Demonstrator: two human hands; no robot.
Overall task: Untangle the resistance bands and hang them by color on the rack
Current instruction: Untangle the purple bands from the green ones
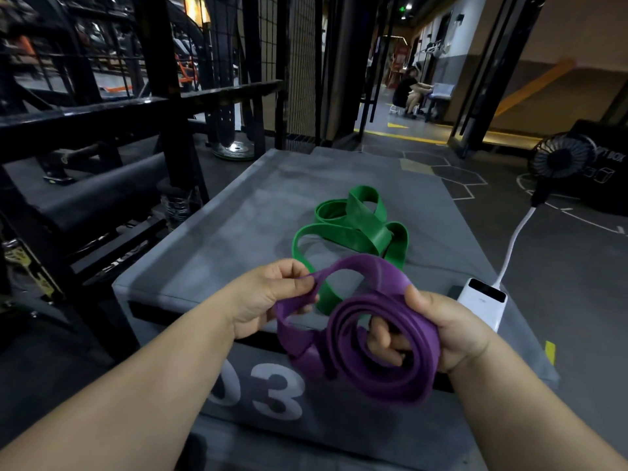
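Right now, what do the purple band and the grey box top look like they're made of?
Purple band: probably rubber or latex, smooth with a dull sheen; it folds in soft flat coils. Box top: seemingly padded vinyl or coated fabric, matte grey; scuffed pale patches and rounded edges.

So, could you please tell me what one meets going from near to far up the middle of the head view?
Purple band, green band lying on the grey box, seated person in the distance.

It is a gym: black steel rack [170, 96] at the left, a weight plate [234, 149] on the floor [543, 266], resistance bands [350, 229] over a padded box [238, 215] numbered 03
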